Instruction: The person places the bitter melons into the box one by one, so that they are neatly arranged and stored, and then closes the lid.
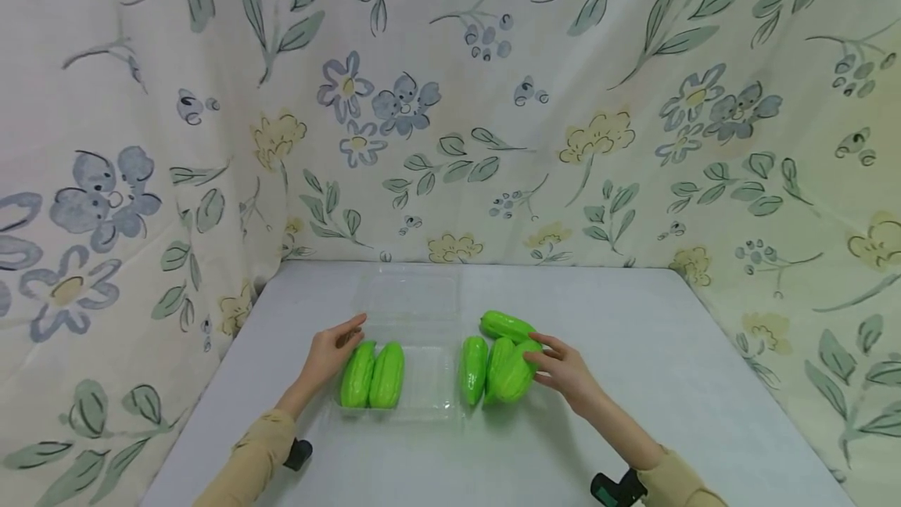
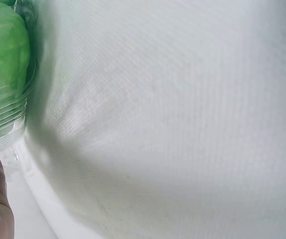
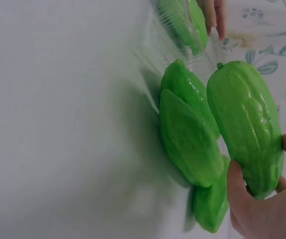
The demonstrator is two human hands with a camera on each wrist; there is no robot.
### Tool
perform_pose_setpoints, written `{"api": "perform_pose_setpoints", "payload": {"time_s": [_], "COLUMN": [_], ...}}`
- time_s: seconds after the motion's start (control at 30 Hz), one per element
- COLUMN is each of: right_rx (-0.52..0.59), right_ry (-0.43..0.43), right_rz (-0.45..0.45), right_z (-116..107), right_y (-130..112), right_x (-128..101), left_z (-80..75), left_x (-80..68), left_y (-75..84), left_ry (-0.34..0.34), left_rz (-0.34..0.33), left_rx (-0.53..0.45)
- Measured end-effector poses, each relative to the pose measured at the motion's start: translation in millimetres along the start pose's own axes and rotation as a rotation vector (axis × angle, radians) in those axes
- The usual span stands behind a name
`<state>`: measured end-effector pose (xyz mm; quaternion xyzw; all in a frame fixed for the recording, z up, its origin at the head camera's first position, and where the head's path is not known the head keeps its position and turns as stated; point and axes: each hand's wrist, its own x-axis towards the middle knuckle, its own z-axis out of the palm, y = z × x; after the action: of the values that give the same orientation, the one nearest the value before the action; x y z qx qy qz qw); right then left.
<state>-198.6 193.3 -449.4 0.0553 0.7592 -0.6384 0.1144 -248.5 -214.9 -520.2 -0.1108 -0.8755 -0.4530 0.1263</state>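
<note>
Your left hand (image 1: 329, 357) rests with relaxed fingers against the 9 o'clock wall of the clear plastic tray (image 1: 429, 407), which holds two green chayotes (image 1: 373, 375); your right hand (image 1: 565, 372) curls round one chayote (image 3: 247, 124) of the loose pile (image 1: 496, 362) at the tray's 3 o'clock; the left wrist view blurs, cutting off most fingers; open worktop (image 1: 633, 311) lies toward 12 and 3 o'clock.
</note>
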Motion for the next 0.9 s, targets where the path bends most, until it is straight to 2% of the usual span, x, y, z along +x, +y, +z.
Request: {"api": "perform_pose_setpoints", "payload": {"time_s": [0.17,0.9], "right_rx": [0.009,0.078], "right_ry": [0.01,-0.017], "right_rz": [0.002,-0.059], "right_z": [2,31], "right_y": [0,2], "right_x": [-1,7], "left_z": [1.3,0.9], "left_x": [0.3,-0.8], "left_y": [0.4,1.1], "left_ry": [-0.014,0.012], "left_rz": [-0.007,0.017], "left_rx": [-0.003,0.004]}}
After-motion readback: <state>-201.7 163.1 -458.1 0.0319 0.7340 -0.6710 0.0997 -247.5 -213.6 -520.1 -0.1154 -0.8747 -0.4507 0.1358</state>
